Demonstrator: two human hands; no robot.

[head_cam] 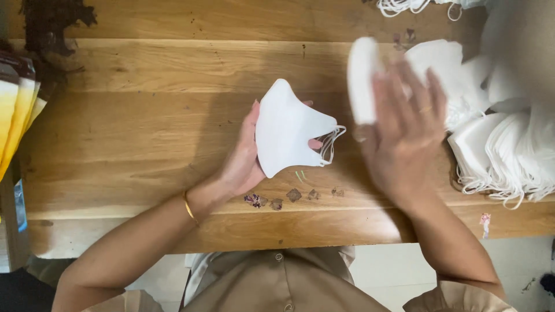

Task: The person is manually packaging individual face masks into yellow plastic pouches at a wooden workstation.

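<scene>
Pinching a light, soft white mask (287,130) at its edge, the left hand (243,159) holds it, while the blurred right hand (404,133) grasps another mask (361,78) above the worktop (144,115)

Hands: two, a left hand (243,162) and a right hand (404,133), both the person's own.
Folded white fabric face masks in hand: two, one (286,127) at centre, one (363,78) toward 1 o'clock, blurred.
Heaps of loose white masks: one heap (497,138) at 3 o'clock; too many to count.
Thin gold bangles: one (189,208), at 7 o'clock.
Yellow-and-white packets: one stack (17,115) at 9 o'clock; number unclear.
Wooden tables: one (144,115).
</scene>
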